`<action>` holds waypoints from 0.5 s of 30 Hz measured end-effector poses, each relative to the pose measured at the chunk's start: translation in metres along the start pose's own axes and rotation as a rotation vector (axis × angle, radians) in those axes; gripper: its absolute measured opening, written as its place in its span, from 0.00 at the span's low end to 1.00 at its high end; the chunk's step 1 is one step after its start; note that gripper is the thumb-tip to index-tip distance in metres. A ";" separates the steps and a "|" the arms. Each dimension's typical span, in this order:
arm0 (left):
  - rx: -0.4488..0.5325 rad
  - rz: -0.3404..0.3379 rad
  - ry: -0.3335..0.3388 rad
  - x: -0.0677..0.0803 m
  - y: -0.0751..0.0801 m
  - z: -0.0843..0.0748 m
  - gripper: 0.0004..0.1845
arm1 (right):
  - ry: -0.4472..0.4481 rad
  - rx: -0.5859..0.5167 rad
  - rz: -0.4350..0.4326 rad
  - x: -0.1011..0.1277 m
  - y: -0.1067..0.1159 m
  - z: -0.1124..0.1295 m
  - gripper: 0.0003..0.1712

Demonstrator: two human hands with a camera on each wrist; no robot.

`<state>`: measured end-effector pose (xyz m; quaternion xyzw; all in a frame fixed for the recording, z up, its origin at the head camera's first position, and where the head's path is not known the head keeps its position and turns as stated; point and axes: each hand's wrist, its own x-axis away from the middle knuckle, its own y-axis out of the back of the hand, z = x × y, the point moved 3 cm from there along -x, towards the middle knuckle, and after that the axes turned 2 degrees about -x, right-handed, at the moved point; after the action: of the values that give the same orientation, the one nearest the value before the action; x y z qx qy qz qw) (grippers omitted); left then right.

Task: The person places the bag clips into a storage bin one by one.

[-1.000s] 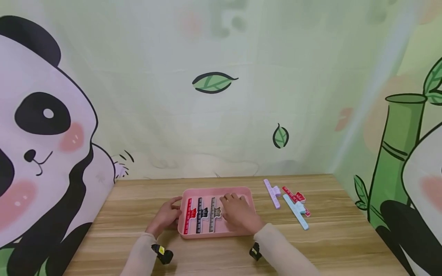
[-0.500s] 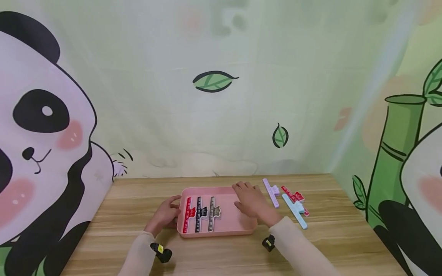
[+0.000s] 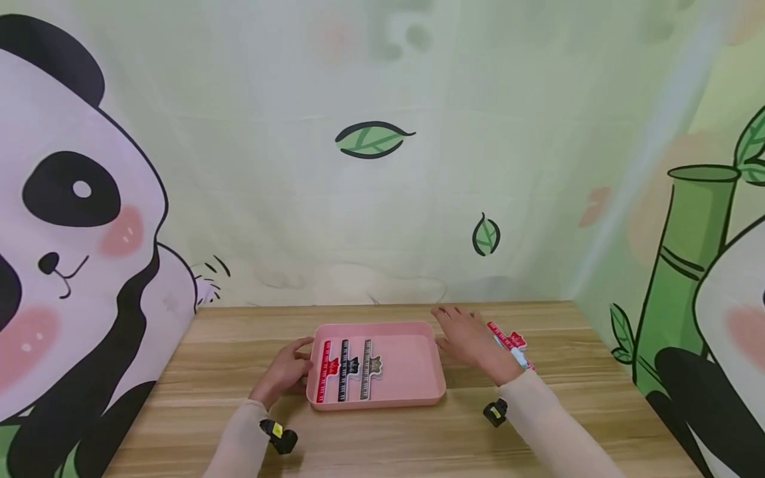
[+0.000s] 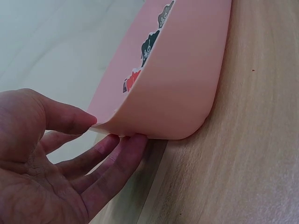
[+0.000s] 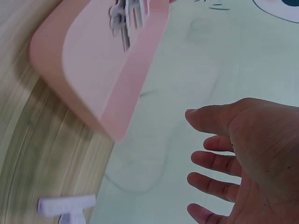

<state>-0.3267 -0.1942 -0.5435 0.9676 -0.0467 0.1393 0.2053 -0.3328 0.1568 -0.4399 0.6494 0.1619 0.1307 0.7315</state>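
Observation:
A pink tray [image 3: 412, 372] lies in the middle of the wooden table, with a red clip [image 3: 325, 370], a black clip [image 3: 345, 369] and a grey clip [image 3: 367, 368] lined up in its left half. My left hand [image 3: 299, 364] pinches the tray's left rim [image 4: 187, 70], thumb [image 4: 70, 119] on top and fingers [image 4: 117, 149] underneath. My right hand [image 3: 460, 332] hovers open just right of the tray with spread fingers [image 5: 210, 158] and holds nothing. A lilac clip [image 5: 65, 205] lies below it, hidden by the hand in the head view.
A second red clip [image 3: 508, 337] and a light blue clip [image 3: 521, 358] lie on the table right of my right hand. A panda-and-bamboo backdrop closes off the table's far edge and both sides.
My right hand has left the inside of the tray and moved right, over the loose clips on the table. The left hand and the tray have stayed put.

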 end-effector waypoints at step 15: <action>0.003 0.010 0.009 0.000 0.000 0.000 0.33 | -0.020 0.118 -0.064 0.026 0.005 -0.060 0.32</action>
<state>-0.3269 -0.1940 -0.5435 0.9670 -0.0505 0.1447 0.2035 -0.3329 0.2221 -0.4428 0.6872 0.1828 0.0908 0.6972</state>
